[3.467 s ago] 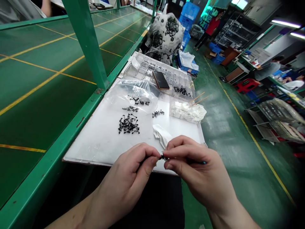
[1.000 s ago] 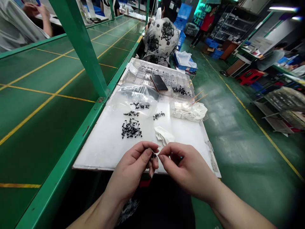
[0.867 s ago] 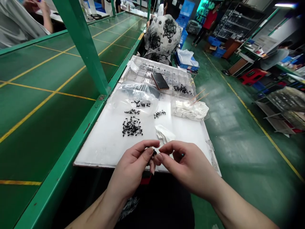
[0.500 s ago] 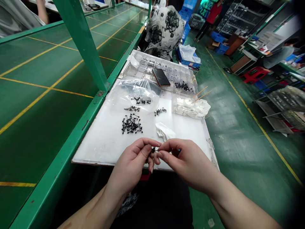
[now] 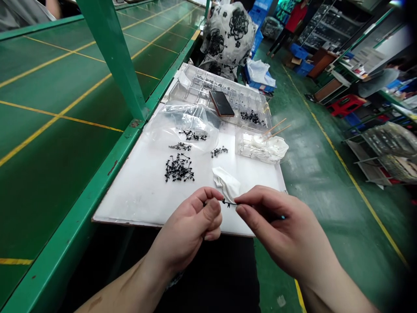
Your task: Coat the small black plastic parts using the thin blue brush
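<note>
Check: State your hands.

Reply: Your left hand (image 5: 185,226) is closed, its thumb and forefinger pinching a small black part (image 5: 229,203) just above the white board's near edge. Your right hand (image 5: 280,226) is also closed, pinching a slim dark rod (image 5: 270,213) with a blue tip, and its fingertips nearly meet the small black part. Your fingers hide the contact, so the join between rod and part appears likely but cannot be confirmed.

Check: How much stock lies around you?

Reply: On the white board (image 5: 130,204), you have a main heap of black parts (image 5: 179,168) and a smaller cluster (image 5: 219,151). A clear plastic bag (image 5: 169,124) holds more. Further black parts (image 5: 253,118) sit in the clear compartment tray (image 5: 208,87). Any finished count cannot be read from this view.
</note>
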